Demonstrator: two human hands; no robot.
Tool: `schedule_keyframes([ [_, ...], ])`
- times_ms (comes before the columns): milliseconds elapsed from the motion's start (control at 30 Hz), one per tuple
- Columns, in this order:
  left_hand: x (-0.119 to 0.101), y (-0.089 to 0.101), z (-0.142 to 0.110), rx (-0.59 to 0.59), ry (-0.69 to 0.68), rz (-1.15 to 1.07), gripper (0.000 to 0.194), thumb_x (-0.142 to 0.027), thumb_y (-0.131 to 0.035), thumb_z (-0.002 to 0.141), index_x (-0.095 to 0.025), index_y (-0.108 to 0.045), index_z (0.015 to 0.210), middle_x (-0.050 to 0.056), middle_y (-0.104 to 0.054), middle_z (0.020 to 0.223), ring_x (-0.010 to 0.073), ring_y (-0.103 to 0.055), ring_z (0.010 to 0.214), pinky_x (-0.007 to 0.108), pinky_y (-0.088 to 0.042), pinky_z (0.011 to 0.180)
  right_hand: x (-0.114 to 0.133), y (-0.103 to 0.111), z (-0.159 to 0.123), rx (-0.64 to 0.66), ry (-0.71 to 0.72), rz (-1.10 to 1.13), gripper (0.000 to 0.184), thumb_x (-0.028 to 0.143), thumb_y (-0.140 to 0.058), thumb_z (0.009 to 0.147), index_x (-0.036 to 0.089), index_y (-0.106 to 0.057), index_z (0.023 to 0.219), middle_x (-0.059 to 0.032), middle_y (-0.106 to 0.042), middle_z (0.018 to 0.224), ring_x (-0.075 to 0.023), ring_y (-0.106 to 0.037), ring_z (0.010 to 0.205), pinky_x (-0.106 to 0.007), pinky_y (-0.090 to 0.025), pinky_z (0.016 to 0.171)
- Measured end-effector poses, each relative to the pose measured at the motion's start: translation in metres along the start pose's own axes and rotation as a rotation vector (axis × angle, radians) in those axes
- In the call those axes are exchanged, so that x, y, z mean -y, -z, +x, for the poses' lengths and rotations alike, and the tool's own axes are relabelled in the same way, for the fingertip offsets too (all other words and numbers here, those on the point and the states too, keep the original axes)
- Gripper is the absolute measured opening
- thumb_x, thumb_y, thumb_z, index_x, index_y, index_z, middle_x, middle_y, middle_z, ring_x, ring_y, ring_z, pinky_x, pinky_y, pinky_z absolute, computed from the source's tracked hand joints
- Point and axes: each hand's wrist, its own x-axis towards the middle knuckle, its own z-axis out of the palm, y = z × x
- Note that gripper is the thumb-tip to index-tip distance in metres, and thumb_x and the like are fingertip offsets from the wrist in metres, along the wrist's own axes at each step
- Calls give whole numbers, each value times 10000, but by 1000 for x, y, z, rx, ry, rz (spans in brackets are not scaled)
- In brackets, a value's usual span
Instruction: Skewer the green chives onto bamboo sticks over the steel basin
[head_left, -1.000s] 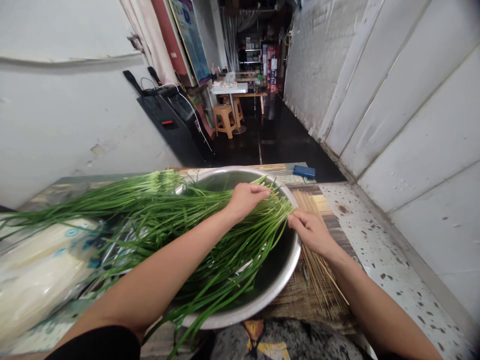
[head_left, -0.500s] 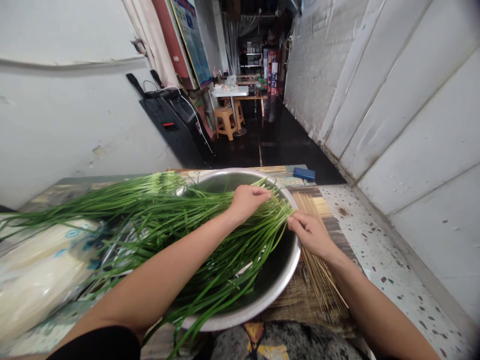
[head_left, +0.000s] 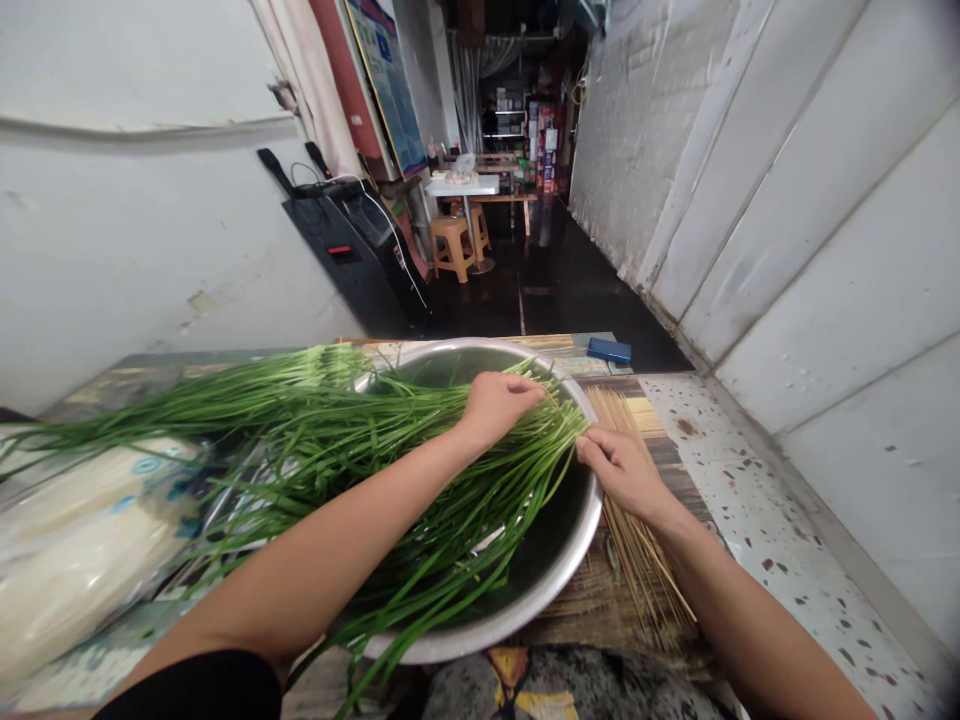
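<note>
A big heap of green garlic chives [head_left: 420, 440] lies across a round metal basin [head_left: 581, 560], pale stem ends to the right and leaves trailing over the left and near rim. My left hand [head_left: 499, 405] is closed in a pinch on the chives near their stem ends. At the basin's right rim, my right hand [head_left: 619, 462] is closed against the tips of the stems. Whatever its fingers grip is hidden. Under and beside that hand lies a bundle of thin bamboo skewers [head_left: 637, 560].
Another bunch of chives [head_left: 225, 390] lies behind the basin's left side. Plastic-wrapped pale packages [head_left: 97, 540] are at the left. A blue box [head_left: 609, 350] sits at the table's far edge. Beyond stand a white table [head_left: 461, 185], stools [head_left: 451, 248] and a black machine [head_left: 352, 245].
Both hands hold almost the same places on the chives and by the rim. The view has shifted very slightly; nothing else has visibly moved.
</note>
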Motion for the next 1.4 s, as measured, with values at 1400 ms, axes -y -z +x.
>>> schedule_keyframes([
  [1400, -1, -3, -1, -20, 19, 61, 183, -283, -638, 680, -138, -739, 727, 42, -724, 720, 177, -654, 688, 266, -470, 668, 0, 0, 0, -10, 23, 17, 327, 304, -391, 863, 200, -370, 554, 16, -407, 575, -123, -432, 597, -252, -343, 585],
])
